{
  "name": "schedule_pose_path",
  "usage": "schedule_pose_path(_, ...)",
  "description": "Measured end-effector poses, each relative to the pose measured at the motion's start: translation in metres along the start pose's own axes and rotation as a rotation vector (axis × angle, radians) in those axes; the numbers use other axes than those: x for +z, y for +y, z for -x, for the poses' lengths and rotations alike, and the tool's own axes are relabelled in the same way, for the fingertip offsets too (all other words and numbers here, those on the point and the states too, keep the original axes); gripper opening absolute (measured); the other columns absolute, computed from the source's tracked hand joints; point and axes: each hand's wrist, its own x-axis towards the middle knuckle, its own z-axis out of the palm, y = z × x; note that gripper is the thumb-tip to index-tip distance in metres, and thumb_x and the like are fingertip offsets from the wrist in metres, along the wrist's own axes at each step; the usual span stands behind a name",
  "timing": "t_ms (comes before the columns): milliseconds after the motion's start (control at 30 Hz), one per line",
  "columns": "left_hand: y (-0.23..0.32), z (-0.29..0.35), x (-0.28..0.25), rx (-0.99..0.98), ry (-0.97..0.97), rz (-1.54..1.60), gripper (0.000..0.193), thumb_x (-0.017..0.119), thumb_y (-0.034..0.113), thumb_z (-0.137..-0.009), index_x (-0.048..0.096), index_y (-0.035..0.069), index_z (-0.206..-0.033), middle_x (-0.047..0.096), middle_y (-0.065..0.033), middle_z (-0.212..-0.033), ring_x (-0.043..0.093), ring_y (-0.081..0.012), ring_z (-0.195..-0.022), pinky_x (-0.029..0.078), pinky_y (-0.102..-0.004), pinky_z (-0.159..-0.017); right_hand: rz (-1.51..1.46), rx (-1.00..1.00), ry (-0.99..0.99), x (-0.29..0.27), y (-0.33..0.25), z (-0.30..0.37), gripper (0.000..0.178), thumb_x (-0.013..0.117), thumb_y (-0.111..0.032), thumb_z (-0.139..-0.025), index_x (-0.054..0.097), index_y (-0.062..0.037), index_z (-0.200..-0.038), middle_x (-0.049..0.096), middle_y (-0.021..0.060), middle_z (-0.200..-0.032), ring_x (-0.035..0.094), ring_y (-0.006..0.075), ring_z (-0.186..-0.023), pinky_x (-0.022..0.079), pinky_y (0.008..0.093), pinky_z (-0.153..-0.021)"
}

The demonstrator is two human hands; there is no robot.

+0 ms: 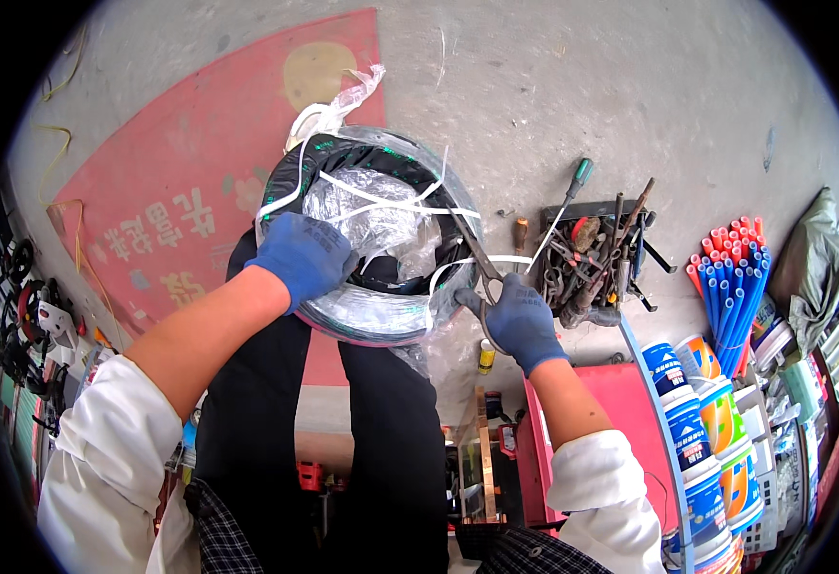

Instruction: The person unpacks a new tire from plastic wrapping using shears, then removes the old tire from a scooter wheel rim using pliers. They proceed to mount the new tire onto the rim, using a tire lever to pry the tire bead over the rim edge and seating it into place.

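— What fills the ground?

— A rough grey concrete floor (582, 77), with a flat red mat (180, 182) at ten o'clock, matte and printed with pale shapes.

— And the main thing?

— A round coil of black tubing (367, 311), wrapped in crinkled, glossy clear plastic film (367, 215) and crossed by thin white straps (381, 203). It sits dead centre, resting on the person's knees in black trousers (395, 430).

— What lies around it?

— At four o'clock, a stack of squat plastic tubs (702, 430) with blue and orange labels; at three o'clock, a bundle of straight blue pipes (735, 297) with red ends; just left of those, a dark tray of greasy metal hand tools (596, 263), long and thin, a green-handled screwdriver (572, 196) among them.

— The hands?

— Both wear blue knit gloves. The left hand (302, 253) lies at the coil's nine o'clock rim, fingers curled over it and pressed onto the wrap. The right hand (520, 320), at the coil's four o'clock edge, has its fingers closed through the loops of steel scissors (481, 268), whose slim blades point up toward eleven o'clock, at a white strap.
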Motion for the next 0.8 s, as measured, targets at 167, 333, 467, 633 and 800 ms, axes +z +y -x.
schedule_pose_path(167, -0.002, 0.003, 0.009, 0.052, 0.119, -0.011, 0.038, 0.051, 0.038, -0.090, 0.066, 0.012, -0.068, 0.065, -0.0101, -0.065, 0.064, -0.0291, -0.062, 0.045, -0.0447, -0.057, 0.131, -0.107, 0.106, -0.001, 0.011, -0.023, 0.082, 0.050, -0.074, -0.080, 0.052, 0.0027, -0.110, 0.066, 0.0248, -0.093, 0.067, 0.0379, -0.090, 0.051, 0.0448, -0.079)
schedule_pose_path(333, 0.001, 0.000, 0.004, 0.041, 0.086, -0.011, 0.036, 0.053, 0.037, -0.090, 0.065, 0.010, -0.069, 0.064, -0.0102, -0.064, 0.063, -0.0294, -0.060, 0.045, -0.0440, -0.055, 0.161, -0.149, 0.079, -0.005, 0.022, -0.036, 0.084, 0.049, -0.076, -0.079, 0.051, 0.0008, -0.113, 0.065, 0.0237, -0.099, 0.064, 0.0387, -0.096, 0.050, 0.0449, -0.082)
schedule_pose_path(467, -0.005, 0.004, 0.011, 0.134, 0.169, -0.036, 0.034, 0.055, 0.037, -0.089, 0.063, 0.011, -0.069, 0.064, -0.0096, -0.063, 0.063, -0.0290, -0.058, 0.044, -0.0443, -0.053, 0.143, -0.287, 0.113, -0.005, 0.048, -0.045, 0.087, 0.058, -0.071, -0.077, 0.046, 0.0029, -0.120, 0.059, 0.0246, -0.106, 0.059, 0.0390, -0.102, 0.047, 0.0453, -0.087)
schedule_pose_path(633, 0.000, 0.001, -0.002, 0.082, 0.092, -0.049, 0.034, 0.055, 0.036, -0.089, 0.063, 0.012, -0.066, 0.064, -0.0090, -0.063, 0.063, -0.0286, -0.057, 0.044, -0.0443, -0.054, 0.337, -0.370, 0.145, -0.022, 0.054, -0.054, 0.083, 0.059, -0.069, -0.076, 0.046, 0.0021, -0.117, 0.057, 0.0231, -0.106, 0.057, 0.0372, -0.102, 0.045, 0.0427, -0.090)
schedule_pose_path(800, -0.001, -0.002, -0.003, 0.060, 0.030, -0.006, 0.037, 0.052, 0.037, -0.090, 0.065, 0.012, -0.066, 0.065, -0.0085, -0.064, 0.064, -0.0280, -0.061, 0.046, -0.0441, -0.056, 0.421, -0.404, 0.148, -0.034, 0.061, -0.060, 0.080, 0.063, -0.064, -0.076, 0.047, 0.0013, -0.121, 0.056, 0.0191, -0.104, 0.055, 0.0337, -0.100, 0.042, 0.0417, -0.089)
